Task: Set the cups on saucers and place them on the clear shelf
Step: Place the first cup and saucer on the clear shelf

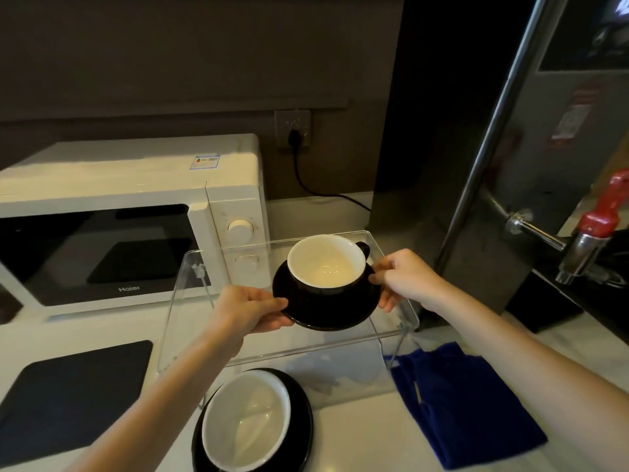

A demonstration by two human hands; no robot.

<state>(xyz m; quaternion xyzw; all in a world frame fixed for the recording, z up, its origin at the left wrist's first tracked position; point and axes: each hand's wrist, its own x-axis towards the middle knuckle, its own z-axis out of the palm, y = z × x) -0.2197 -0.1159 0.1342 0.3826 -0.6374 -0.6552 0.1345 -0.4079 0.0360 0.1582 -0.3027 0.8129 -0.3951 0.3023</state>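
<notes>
Both bare forearms reach forward from the bottom edge, converging toward the middle. The left hand (253, 310) is turned palm-inward, thumb on top and fingers curled beneath, pinching closed. The right hand (406, 277) mirrors it from the opposite side, thumb above, fingers tucked under, wrist slightly bent.

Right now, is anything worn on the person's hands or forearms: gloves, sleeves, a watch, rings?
Nothing visible. The left hand and right hand are ungloved, and both forearms are bare down to the frame edge: no sleeves, watch, bracelet or rings show in the head view.
</notes>
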